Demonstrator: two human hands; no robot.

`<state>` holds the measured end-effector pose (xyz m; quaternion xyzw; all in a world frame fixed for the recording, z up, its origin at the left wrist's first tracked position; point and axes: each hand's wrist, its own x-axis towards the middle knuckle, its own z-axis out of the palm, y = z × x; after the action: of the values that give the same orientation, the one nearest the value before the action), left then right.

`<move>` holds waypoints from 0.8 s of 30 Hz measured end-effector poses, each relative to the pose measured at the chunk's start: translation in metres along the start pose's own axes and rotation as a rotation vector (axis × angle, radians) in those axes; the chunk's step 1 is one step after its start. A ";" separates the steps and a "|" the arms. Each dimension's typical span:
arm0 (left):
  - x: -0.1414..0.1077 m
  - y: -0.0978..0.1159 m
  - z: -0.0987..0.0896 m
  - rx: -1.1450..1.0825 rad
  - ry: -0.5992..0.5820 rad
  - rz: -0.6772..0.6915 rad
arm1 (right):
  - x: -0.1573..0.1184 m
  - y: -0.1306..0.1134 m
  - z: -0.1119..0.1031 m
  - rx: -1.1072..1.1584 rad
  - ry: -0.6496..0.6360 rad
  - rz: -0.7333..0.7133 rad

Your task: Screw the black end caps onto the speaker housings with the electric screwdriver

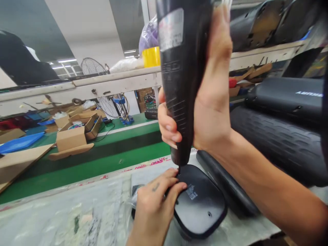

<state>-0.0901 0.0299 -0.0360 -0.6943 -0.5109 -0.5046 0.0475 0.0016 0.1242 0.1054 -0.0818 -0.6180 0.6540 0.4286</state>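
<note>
— Step in hand? Driving a screw, by the look of it. Right hand (pixel 212 102), centre of frame, fingers wrapped tight round the black electric screwdriver (pixel 181 82), held upright, bit down on the near edge of the black plastic cover (pixel 202 205).

— And the cover? Lower centre, flat on the plastic-sheeted tabletop (pixel 77 212). Left hand (pixel 153 205) over its left edge, fingers pinched at the bit tip, possibly steadying a screw; too small to tell.

— Next move? Likely calls for keeping the driver plumb and pressing straight down.

— Any writing? White print on the cover, unreadable. Pale label on the driver, blurred. White lettering on the black case (pixel 287 95) at right, cut off.
</note>
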 end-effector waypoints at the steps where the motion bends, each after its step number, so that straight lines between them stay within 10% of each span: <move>1: 0.000 0.001 0.001 0.004 -0.003 -0.018 | -0.001 0.004 -0.001 -0.030 0.027 -0.082; 16: 0.013 0.021 -0.004 0.149 0.111 0.096 | -0.030 -0.059 0.004 0.094 -0.003 -0.172; 24: 0.015 0.022 -0.003 0.203 -0.058 0.162 | -0.039 -0.056 -0.005 0.149 0.062 -0.182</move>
<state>-0.0760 0.0276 -0.0135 -0.7393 -0.5027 -0.4246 0.1431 0.0547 0.0945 0.1369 -0.0135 -0.5588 0.6539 0.5099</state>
